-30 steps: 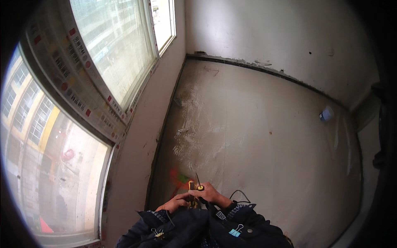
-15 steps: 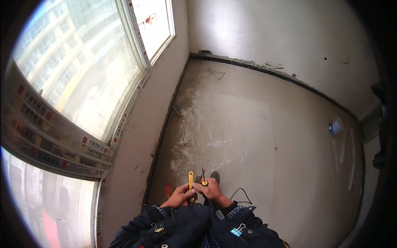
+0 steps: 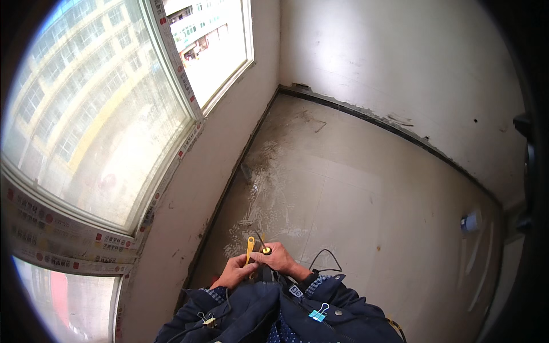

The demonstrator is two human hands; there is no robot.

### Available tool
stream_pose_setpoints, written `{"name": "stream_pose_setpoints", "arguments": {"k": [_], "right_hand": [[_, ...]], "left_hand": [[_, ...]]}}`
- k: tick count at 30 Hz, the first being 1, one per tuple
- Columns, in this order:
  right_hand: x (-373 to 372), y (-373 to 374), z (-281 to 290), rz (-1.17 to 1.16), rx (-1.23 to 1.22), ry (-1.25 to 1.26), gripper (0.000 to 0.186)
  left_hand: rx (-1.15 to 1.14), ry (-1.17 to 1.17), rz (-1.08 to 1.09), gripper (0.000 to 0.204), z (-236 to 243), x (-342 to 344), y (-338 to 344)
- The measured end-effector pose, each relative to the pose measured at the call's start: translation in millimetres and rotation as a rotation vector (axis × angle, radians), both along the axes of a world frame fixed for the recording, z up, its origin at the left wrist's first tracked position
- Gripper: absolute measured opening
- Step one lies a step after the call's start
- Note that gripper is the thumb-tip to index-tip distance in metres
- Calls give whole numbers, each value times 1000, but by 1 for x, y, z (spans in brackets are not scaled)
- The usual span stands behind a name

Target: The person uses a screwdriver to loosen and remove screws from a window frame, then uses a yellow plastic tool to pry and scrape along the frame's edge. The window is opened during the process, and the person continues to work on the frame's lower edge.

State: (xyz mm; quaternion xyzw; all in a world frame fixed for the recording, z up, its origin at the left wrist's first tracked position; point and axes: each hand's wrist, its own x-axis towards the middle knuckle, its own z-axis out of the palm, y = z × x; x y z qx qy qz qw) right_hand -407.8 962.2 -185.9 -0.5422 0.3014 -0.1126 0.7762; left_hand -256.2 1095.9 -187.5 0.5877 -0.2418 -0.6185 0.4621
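Note:
At the bottom middle, my left hand (image 3: 231, 272) is closed on a slim yellow tool (image 3: 250, 244) with a hole at its upper end, held nearly upright. Close against it, my right hand (image 3: 280, 257) grips a screwdriver (image 3: 266, 251) by its yellow-and-black handle, its thin shaft pointing up and left. The two hands almost touch in front of the dark jacket (image 3: 337, 308), which has binder clips on it. A dark looped cord (image 3: 331, 254) sticks out right of my right hand. What lies below my fingers is mostly hidden.
Tall windows (image 3: 91, 114) with taped frames line the left wall. A tiled floor (image 3: 343, 194) with white smears meets a dark skirting along the plastered far wall (image 3: 389, 51). A white-and-blue container (image 3: 470, 222) lies on the floor at right, beside pale strips.
The view has shifted, so windows and walls sit lower and further right. My hands appear slightly further left, still holding both tools, and the yellow tool now shows more clearly.

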Motion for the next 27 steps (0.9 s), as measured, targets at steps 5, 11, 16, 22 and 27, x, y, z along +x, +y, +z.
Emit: {"name": "stream_pose_setpoints", "arguments": {"k": [5,11,16,22,27], "right_hand": [[27,-87,-17,18,-53,110,26],[74,-207,-11,-165,83,36,32],[104,-285,-15,-236,12,55,37],[141,-354,-39,-45,-83,144,51],[185,-423,-56,171,-141,93,75]], "left_hand": [[-17,66,97,23,-12,26,-77],[-131,60,127,21,-13,88,-200],[-176,-54,61,21,-11,130,-286],[-118,-11,68,32,-10,160,-365],[-53,21,110,42,-8,178,-426]]}}
